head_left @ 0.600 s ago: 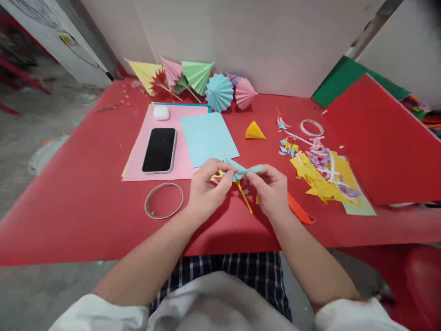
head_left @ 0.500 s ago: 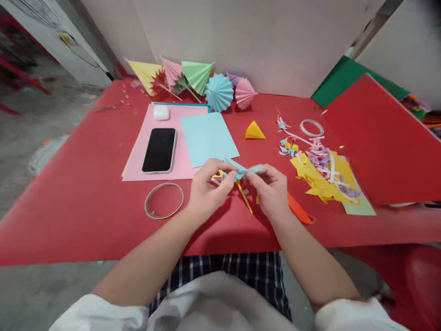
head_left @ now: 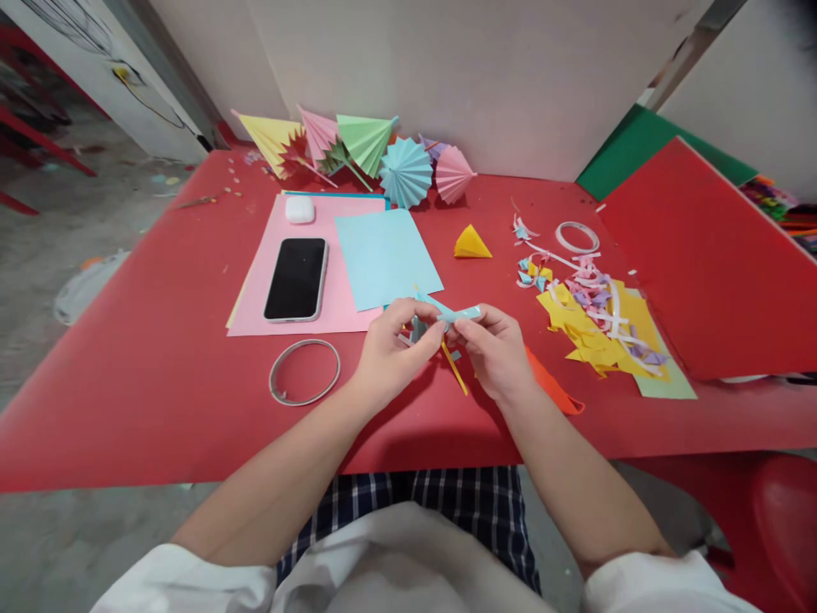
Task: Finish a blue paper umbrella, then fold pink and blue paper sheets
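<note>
Over the red tabletop (head_left: 191, 383), the left hand (head_left: 397, 347) and right hand (head_left: 499, 351) both pinch a folded light-blue paper strip (head_left: 462, 314), probably featherweight and easily creased, so best gripped lightly near its ends.

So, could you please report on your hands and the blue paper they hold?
Left hand, right hand: both pinching blue paper piece. Yellow strip between hands. Orange item close beside right hand.

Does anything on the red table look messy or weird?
Yes: on the right, tangled pink and purple scraps lie partly over ragged yellow paper. That looks messy because the blue sheet lies flat with straight edges.
</note>
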{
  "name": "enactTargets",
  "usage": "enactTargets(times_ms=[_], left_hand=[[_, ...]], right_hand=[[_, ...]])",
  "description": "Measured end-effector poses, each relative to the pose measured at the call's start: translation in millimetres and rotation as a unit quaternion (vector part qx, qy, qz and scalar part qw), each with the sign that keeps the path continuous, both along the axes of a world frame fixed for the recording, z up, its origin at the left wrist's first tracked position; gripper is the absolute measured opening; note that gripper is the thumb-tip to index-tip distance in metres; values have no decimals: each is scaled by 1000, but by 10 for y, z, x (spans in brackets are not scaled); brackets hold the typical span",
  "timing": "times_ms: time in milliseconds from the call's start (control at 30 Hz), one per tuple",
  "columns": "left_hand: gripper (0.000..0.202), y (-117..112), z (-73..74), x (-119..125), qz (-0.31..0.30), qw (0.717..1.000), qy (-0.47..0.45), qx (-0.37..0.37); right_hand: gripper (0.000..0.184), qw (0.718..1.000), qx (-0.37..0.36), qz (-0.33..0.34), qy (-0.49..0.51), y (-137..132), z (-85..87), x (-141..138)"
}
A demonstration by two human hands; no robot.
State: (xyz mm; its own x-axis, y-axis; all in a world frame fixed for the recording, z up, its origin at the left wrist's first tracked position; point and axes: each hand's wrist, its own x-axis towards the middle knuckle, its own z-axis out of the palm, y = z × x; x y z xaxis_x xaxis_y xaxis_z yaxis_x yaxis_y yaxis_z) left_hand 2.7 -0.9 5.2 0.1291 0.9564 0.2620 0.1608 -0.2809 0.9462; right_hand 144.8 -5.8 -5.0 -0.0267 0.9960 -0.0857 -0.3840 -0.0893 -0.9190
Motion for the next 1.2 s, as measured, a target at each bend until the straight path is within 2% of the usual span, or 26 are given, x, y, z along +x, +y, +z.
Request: enactTargets(times_ms=[233, 533, 667, 733, 800, 867, 1000, 1100, 1200], left_hand=[[4, 9, 12, 5, -9, 1000, -10, -25], [2, 23, 5, -19, -8, 999, -23, -41], [5, 129, -27, -101, 44, 994, -89, -48], [8, 207, -59, -141, 91, 988, -113, -51], [16, 275, -98, -160, 118, 982, -130, -67], [26, 318, -140, -156, 120, 975, -156, -101], [44, 333, -216, -112, 104, 961, -191, -168], [58, 321, -252, -76, 87, 947, -235, -199], [72, 309, -232, -47, 65, 930, -281, -229]], right_hand=[[11, 1000, 15, 7, 3, -5, 1, 1], [15, 999, 8, -25, -38, 28, -7, 17], [12, 996, 29, -52, -69, 17, 16, 168], [10, 992, 6, -21, -127, -59, 31, 267], [11, 977, -29, 43, -208, -174, 38, 340], [13, 949, -30, 89, -300, -286, 31, 361], [20, 901, -9, 138, -411, -366, -38, 279], [22, 896, -9, 135, -424, -317, -92, 193], [21, 903, -6, 117, -413, -277, -71, 128]])
